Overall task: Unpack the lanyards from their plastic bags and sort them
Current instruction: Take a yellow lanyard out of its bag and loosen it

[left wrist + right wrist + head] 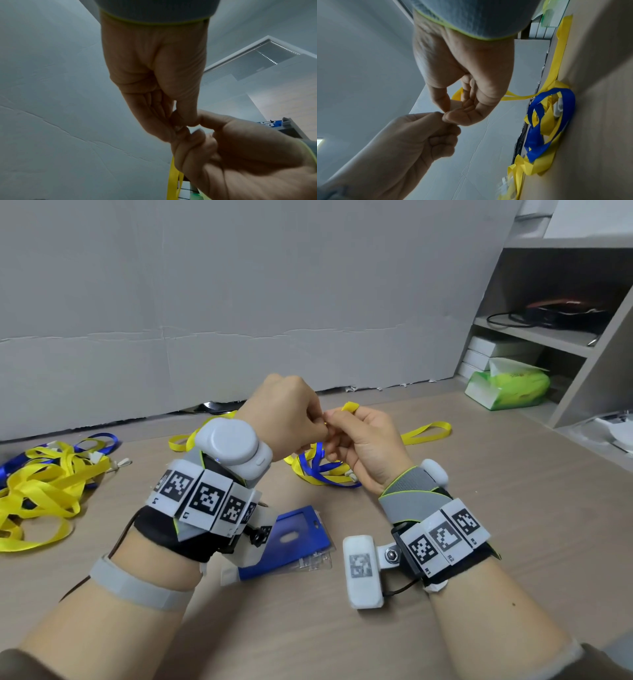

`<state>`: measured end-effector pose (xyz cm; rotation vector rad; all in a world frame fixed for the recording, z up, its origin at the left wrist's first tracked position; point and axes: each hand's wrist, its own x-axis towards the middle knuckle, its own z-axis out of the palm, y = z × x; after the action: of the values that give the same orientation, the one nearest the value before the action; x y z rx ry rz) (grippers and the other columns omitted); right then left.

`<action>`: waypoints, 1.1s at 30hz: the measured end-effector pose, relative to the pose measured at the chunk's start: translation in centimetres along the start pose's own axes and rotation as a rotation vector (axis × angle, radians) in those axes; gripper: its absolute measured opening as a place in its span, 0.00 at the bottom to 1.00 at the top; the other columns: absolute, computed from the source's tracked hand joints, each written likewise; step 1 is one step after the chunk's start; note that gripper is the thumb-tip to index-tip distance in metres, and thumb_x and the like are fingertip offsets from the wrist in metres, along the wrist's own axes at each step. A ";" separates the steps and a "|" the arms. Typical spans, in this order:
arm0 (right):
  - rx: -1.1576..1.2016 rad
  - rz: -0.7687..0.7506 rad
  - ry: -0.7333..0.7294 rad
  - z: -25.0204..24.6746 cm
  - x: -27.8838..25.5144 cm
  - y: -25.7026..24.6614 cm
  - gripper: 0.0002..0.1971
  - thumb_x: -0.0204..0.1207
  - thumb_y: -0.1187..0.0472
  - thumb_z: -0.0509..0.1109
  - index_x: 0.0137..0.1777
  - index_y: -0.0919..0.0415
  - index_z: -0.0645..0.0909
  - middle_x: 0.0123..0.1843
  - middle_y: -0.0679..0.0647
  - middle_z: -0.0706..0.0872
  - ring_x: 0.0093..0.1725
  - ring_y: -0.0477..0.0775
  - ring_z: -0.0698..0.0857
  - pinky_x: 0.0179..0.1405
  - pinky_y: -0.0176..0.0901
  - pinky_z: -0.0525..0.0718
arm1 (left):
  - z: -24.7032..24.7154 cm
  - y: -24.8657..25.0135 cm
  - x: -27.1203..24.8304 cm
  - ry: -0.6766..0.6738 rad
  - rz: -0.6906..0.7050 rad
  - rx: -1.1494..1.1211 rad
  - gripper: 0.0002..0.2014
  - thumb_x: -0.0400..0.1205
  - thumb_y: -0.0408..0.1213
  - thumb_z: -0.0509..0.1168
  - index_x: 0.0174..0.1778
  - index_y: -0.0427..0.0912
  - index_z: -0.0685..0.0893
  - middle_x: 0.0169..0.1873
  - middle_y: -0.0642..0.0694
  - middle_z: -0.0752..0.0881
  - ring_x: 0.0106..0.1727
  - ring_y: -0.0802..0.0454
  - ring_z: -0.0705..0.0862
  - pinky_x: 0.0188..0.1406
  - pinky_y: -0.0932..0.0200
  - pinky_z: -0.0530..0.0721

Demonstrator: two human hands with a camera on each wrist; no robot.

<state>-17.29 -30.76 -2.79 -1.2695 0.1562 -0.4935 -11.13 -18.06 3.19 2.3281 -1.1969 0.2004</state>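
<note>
Above the wooden table (479, 508) my two hands meet fingertip to fingertip. My right hand (334, 422) (448, 113) pinches a yellow lanyard (350, 406) (458, 94) that loops over its forefinger. One strand (174, 180) hangs down from it. My left hand (313, 426) (181, 121), fingers curled, pinches the same strap at the meeting point; the exact grip spot is hidden by the fingers. Beneath the hands lies a tangle of blue and yellow lanyards (322, 470) (547, 128). A larger pile of yellow and blue lanyards (44, 484) sits at the left.
A blue badge holder in a clear plastic bag (291, 539) lies near my left wrist. A grey cardboard wall (239, 302) closes off the back. At the right stands a shelf unit (582, 344) with white boxes and a green tissue pack (507, 386).
</note>
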 end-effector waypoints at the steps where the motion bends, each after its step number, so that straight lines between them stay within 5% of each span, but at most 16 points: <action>1: 0.003 0.000 0.015 0.1 0.0 0.0 0.05 0.79 0.69 0.68 0.45 0.73 0.80 0.29 0.61 0.80 0.22 0.53 0.77 0.21 0.41 0.77 | 0.1 0.0 0.1 0.026 -0.004 -0.006 0.08 0.76 0.36 0.68 0.33 0.39 0.88 0.21 0.46 0.88 0.23 0.55 0.87 0.34 0.64 0.86; 8: 0.013 0.100 0.095 1.0 0.1 0.0 0.12 0.78 0.68 0.64 0.32 0.65 0.76 0.24 0.59 0.78 0.21 0.54 0.73 0.20 0.39 0.72 | 0.8 0.3 0.1 0.079 -0.026 -0.007 0.08 0.72 0.42 0.65 0.29 0.45 0.86 0.24 0.46 0.87 0.34 0.41 0.86 0.48 0.49 0.86; 13: 0.043 0.175 0.113 0.6 0.1 -0.2 0.14 0.79 0.67 0.63 0.30 0.62 0.73 0.21 0.55 0.75 0.21 0.53 0.69 0.20 0.37 0.68 | 0.9 1.1 0.1 0.014 0.019 0.050 0.19 0.66 0.46 0.56 0.33 0.38 0.89 0.24 0.38 0.86 0.32 0.37 0.86 0.38 0.47 0.87; 18: 0.050 0.147 0.108 0.4 0.0 -0.1 0.15 0.79 0.69 0.63 0.30 0.62 0.75 0.24 0.56 0.75 0.21 0.51 0.70 0.19 0.36 0.68 | 0.8 0.7 0.1 -0.020 0.046 0.055 0.15 0.71 0.41 0.58 0.35 0.37 0.89 0.26 0.39 0.88 0.34 0.38 0.87 0.39 0.46 0.87; 23: -0.071 0.052 0.049 0.1 0.0 -0.1 0.13 0.79 0.70 0.63 0.31 0.63 0.74 0.26 0.56 0.72 0.21 0.50 0.68 0.17 0.36 0.65 | 0.3 0.4 0.1 -0.027 -0.058 -0.188 0.10 0.80 0.32 0.62 0.38 0.39 0.89 0.29 0.45 0.91 0.30 0.52 0.91 0.39 0.50 0.91; 28: -0.166 0.018 0.003 0.2 -0.2 -0.3 0.12 0.77 0.73 0.63 0.32 0.63 0.71 0.24 0.55 0.70 0.20 0.51 0.66 0.18 0.35 0.64 | -0.1 0.3 0.2 -0.093 -0.215 -0.568 0.09 0.83 0.38 0.69 0.49 0.34 0.85 0.28 0.37 0.90 0.29 0.42 0.91 0.33 0.48 0.92; 33: -0.208 -0.009 -0.059 0.5 -0.4 -0.3 0.05 0.70 0.68 0.67 0.35 0.67 0.76 0.23 0.57 0.74 0.19 0.54 0.70 0.17 0.36 0.69 | 0.0 -0.5 0.4 -0.164 -0.281 -0.639 0.10 0.83 0.33 0.66 0.54 0.29 0.85 0.27 0.36 0.88 0.26 0.42 0.87 0.27 0.56 0.87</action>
<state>-17.58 -30.24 -2.43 -1.4869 0.1554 -0.4558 -10.51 -18.15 3.18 1.9249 -0.8246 -0.4208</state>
